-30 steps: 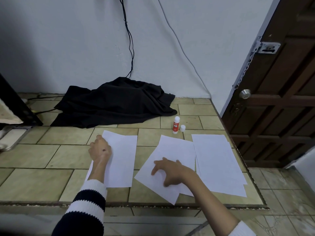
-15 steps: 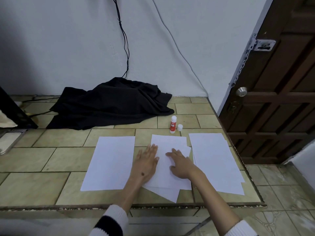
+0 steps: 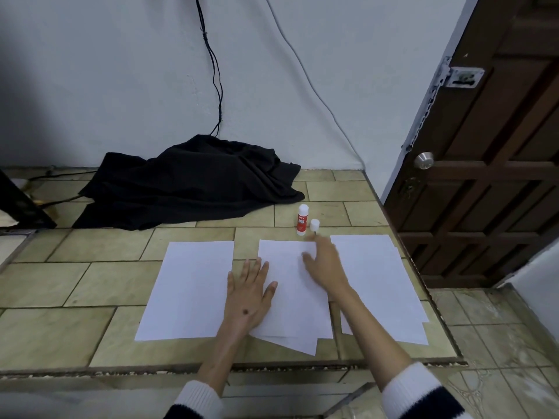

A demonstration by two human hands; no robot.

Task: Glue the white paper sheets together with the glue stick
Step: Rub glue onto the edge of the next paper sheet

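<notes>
Head view, key relation: the glue stick [image 3: 302,219] stands upright in the upper middle of the frame, its long axis vertical, just above and slightly left of the right hand [image 3: 324,261]; that hand's fingertips [image 3: 314,237] are close under it but not touching.
Cap: a small white cap [image 3: 315,225] stands just right of the glue stick, off the tube, so the stick looks uncapped.
Nearer hand: the right one by far; the left hand [image 3: 249,294] lies lower, well apart from the stick.
Right hand fingers: loosely spread and blurred, reaching up the frame over the top edge of the middle stack [image 3: 292,297]; nothing is held, and whether the palm rests on the paper cannot be told.
Left hand fingers: flat and splayed, palm down on the left edge of the middle stack, pinning it; nothing gripped.
Paper: a left sheet [image 3: 189,290] lies alone at centre left, the middle stack has a skewed sheet showing at its lower edge, and a right stack [image 3: 381,285] sits at centre right, all on the tiled counter [image 3: 75,285].
Likely next move: a short reach upward to take the stick by its body.
</notes>
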